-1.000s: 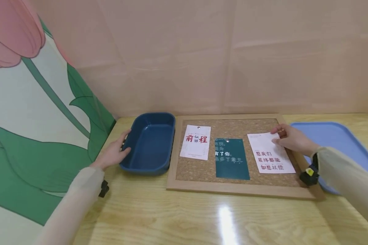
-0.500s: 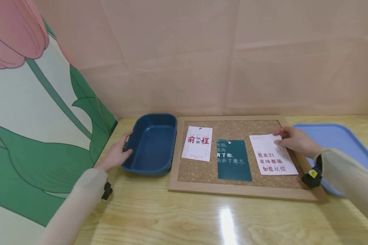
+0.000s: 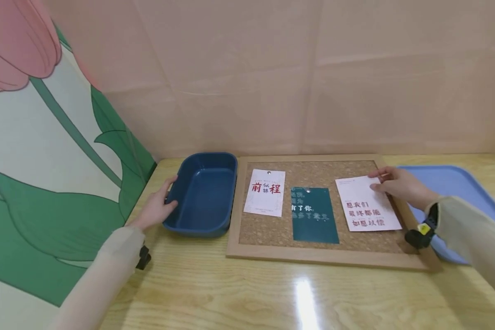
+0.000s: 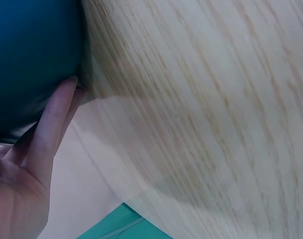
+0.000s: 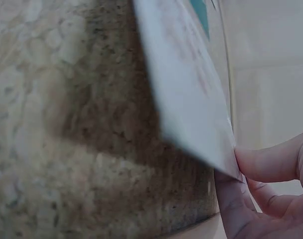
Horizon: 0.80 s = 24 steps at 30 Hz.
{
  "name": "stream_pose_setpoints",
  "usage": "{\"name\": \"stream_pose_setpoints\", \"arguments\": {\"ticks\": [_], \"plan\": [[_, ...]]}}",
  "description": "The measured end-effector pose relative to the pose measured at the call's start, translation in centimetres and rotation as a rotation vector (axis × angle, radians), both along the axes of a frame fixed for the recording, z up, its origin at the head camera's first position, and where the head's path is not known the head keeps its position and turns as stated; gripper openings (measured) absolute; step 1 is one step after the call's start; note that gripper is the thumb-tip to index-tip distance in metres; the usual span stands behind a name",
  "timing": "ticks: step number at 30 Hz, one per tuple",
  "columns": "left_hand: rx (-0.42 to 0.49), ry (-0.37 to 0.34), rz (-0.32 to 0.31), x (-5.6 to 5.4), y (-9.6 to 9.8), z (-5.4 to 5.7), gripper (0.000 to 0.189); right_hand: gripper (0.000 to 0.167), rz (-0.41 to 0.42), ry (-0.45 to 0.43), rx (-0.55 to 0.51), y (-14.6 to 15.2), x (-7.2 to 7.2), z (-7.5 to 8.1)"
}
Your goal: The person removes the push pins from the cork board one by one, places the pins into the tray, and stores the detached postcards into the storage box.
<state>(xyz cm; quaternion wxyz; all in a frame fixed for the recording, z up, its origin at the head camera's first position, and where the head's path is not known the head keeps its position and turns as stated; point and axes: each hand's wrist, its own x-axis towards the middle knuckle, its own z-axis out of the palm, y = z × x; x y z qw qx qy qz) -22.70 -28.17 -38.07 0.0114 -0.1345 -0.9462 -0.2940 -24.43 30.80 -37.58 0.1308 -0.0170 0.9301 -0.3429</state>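
In the head view, my left hand (image 3: 154, 208) grips the left side of a dark blue plastic basin (image 3: 206, 197), thumb over the rim and fingers along the outer wall. The left wrist view shows those fingers (image 4: 54, 114) against the basin (image 4: 32, 55). At right, my right hand (image 3: 404, 185) pinches the upper right corner of a white card (image 3: 367, 197) with red Chinese lettering. In the right wrist view, the card (image 5: 191, 109) slants over the cork board (image 3: 268, 231), its near edge raised and casting a shadow.
A white card (image 3: 264, 204) with red lettering and a teal card (image 3: 315, 229), each with a pin at its top, lie on the wood-framed board. A light blue tray (image 3: 449, 183) sits partly behind my right forearm. The wooden table (image 3: 214, 293) meets a pinkish cloth backdrop.
The white card's lower edge has risen slightly, and my right hand has shifted a little to the right. My left hand stays on the basin.
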Motion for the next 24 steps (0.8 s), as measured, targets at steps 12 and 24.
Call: {"name": "stream_pose_setpoints", "arguments": {"ticks": [12,24], "plan": [[-0.012,-0.002,0.007,0.0,0.1,0.3,0.066,0.052,-0.015,-0.046,-0.041,-0.5,-0.2,1.1],[-0.019,-0.027,0.03,-0.1,0.1,0.2,0.066,0.054,-0.01,-0.057,-0.067,-2.0,-0.3,2.0]]}}
